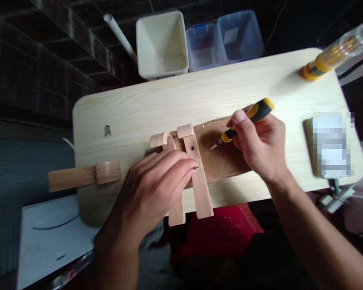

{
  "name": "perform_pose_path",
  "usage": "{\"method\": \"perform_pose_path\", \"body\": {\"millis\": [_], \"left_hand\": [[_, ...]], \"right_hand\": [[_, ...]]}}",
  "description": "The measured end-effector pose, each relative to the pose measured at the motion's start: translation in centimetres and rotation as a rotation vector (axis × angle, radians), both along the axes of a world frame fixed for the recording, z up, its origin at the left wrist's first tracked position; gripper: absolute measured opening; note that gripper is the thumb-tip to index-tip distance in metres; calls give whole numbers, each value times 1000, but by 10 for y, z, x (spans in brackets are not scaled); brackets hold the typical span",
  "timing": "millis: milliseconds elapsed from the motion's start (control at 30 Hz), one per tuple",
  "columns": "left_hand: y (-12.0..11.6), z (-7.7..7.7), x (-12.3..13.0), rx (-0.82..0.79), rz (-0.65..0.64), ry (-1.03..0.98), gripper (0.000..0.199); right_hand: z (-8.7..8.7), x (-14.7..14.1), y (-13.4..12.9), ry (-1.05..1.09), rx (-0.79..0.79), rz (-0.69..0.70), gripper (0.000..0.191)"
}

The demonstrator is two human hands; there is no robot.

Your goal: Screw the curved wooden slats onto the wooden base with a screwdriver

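Observation:
My right hand (261, 143) grips a black and yellow screwdriver (258, 112), its tip pointing down and left above a flat brown cardboard piece (211, 139). My left hand (157, 177) has thumb and forefinger pinched on a small dark screw (195, 167) over a pale wooden strip with a curved end (202, 189). A dark round hole shows in that strip, above the fingertips. Partly beneath my left hand lies a second curved wooden strip (177, 211). The screwdriver tip is apart from the screw. Both strips reach past the table's near edge.
Another wooden piece (84, 175) overhangs the table's left edge. Small metal bits (108, 130) lie on the table (133, 102). A cream bin (162, 44) and blue-tinted clear bins (238, 36) stand behind. At right are a clear-and-yellow tube (335, 54) and a phone-like device (331, 145).

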State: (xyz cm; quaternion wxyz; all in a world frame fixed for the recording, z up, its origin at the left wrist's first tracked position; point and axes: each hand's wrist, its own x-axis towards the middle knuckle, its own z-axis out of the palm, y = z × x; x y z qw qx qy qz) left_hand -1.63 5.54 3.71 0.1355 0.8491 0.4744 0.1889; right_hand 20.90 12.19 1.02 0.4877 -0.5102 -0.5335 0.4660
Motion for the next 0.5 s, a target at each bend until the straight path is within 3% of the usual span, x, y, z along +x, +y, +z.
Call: {"method": "perform_pose_path", "body": {"millis": [500], "left_hand": [[2,1,1,28,-16,32,12]], "right_hand": [[1,-2,0,22,-4,-3,34]]}}
